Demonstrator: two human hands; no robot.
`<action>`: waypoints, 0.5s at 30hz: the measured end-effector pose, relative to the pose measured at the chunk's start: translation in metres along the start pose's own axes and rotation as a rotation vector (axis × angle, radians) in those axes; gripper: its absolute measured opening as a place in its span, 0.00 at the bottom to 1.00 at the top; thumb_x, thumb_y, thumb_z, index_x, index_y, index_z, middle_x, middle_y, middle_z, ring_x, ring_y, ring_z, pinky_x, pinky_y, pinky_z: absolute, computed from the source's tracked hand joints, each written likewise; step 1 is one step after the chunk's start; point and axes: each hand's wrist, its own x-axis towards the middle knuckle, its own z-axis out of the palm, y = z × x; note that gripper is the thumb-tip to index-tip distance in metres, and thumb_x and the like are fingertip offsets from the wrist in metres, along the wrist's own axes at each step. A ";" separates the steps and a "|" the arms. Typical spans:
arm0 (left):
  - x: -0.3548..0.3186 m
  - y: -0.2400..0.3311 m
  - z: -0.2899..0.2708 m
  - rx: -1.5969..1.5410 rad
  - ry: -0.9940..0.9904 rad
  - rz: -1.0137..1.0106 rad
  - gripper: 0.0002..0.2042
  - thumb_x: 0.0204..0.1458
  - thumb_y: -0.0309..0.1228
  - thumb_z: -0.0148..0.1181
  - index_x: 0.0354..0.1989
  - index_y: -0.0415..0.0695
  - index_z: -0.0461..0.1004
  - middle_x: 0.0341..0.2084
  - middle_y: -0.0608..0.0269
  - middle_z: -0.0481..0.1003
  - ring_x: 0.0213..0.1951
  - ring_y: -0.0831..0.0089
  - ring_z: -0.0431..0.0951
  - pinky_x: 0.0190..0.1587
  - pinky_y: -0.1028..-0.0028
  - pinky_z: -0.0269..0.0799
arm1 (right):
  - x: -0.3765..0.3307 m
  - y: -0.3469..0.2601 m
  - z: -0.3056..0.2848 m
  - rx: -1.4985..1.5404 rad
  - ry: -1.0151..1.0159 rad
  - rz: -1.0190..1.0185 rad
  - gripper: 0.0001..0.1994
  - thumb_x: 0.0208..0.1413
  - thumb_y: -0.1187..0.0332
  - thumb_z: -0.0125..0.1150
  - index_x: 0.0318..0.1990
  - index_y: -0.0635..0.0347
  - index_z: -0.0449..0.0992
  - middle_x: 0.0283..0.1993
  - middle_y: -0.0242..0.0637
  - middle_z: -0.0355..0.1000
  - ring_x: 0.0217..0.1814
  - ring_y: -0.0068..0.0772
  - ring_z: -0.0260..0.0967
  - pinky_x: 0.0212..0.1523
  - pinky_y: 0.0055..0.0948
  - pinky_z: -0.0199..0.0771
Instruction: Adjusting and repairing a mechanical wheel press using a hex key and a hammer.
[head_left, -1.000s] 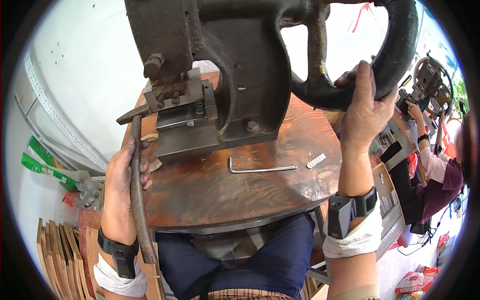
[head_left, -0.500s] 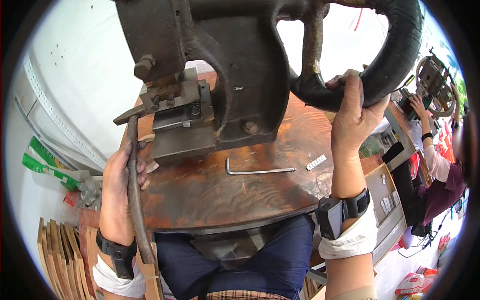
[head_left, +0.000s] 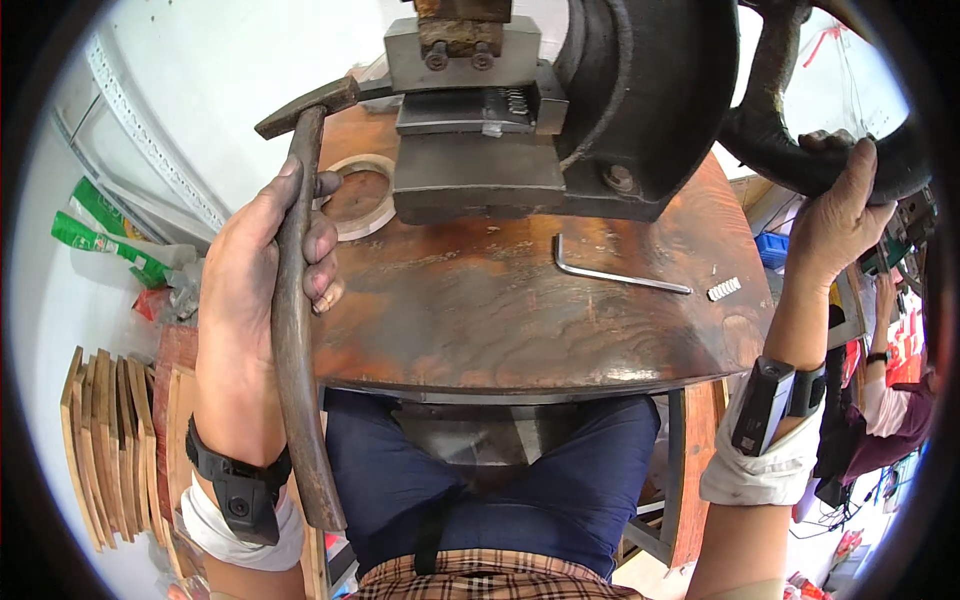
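A wooden-handled hammer (head_left: pixel 296 250) is gripped in my left hand (head_left: pixel 255 250), its dark metal head up beside the press. My right hand (head_left: pixel 843 215) is wrapped round the black rim of the press's handwheel (head_left: pixel 775 150) at the right. Between my hands stands the dark iron hand press (head_left: pixel 650 90). Its steel die block (head_left: pixel 480 170) sits under the bolted ram, with a small spring and a clear scrap at the slot. On the worn wooden table (head_left: pixel 480 330) in front lie a hex key (head_left: pixel 620 278) and a small white ridged strip (head_left: pixel 723 289).
A pale ring (head_left: pixel 362 225) lies on the table left of the die. Wooden boards (head_left: pixel 105 440) stand in a row at lower left, below green bags (head_left: pixel 105 235). At the right edge another person in a maroon garment (head_left: pixel 885 440) is at work.
The view has shifted, so the press and wheel sit further right and higher. My left hand still holds the hammer and my right hand still grips the wheel.
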 end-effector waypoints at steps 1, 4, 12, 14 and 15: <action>-0.003 0.000 -0.002 -0.002 0.001 -0.006 0.18 0.55 0.42 0.45 0.40 0.36 0.67 0.12 0.65 0.63 0.10 0.77 0.62 0.12 0.78 0.57 | 0.000 0.003 -0.002 -0.003 0.008 0.016 0.14 0.52 0.67 0.58 0.38 0.67 0.63 0.27 0.41 0.71 0.26 0.28 0.73 0.29 0.21 0.74; -0.023 -0.003 -0.002 0.074 0.082 0.020 0.18 0.56 0.43 0.43 0.41 0.37 0.67 0.11 0.66 0.61 0.09 0.78 0.61 0.11 0.79 0.56 | -0.003 0.003 -0.004 0.001 -0.022 0.006 0.14 0.53 0.66 0.57 0.38 0.67 0.63 0.28 0.41 0.71 0.27 0.30 0.73 0.30 0.23 0.74; -0.068 -0.046 -0.020 -0.002 0.152 0.040 0.20 0.56 0.45 0.42 0.42 0.38 0.66 0.08 0.66 0.59 0.07 0.77 0.59 0.09 0.77 0.54 | -0.004 -0.008 0.001 -0.037 -0.025 0.046 0.14 0.55 0.66 0.53 0.40 0.67 0.60 0.29 0.43 0.70 0.29 0.34 0.71 0.34 0.30 0.74; -0.072 -0.049 -0.021 -0.010 0.174 0.027 0.20 0.57 0.45 0.41 0.42 0.37 0.66 0.08 0.66 0.59 0.07 0.76 0.59 0.09 0.77 0.55 | -0.005 -0.007 0.002 -0.023 -0.018 0.046 0.14 0.55 0.65 0.52 0.40 0.67 0.60 0.29 0.42 0.70 0.29 0.32 0.71 0.34 0.28 0.73; -0.074 -0.051 -0.020 -0.009 0.168 0.028 0.20 0.57 0.45 0.41 0.42 0.37 0.66 0.08 0.66 0.59 0.07 0.76 0.59 0.09 0.77 0.55 | -0.005 -0.007 0.001 -0.038 -0.025 0.038 0.13 0.56 0.65 0.52 0.40 0.66 0.60 0.28 0.41 0.70 0.29 0.31 0.71 0.34 0.28 0.73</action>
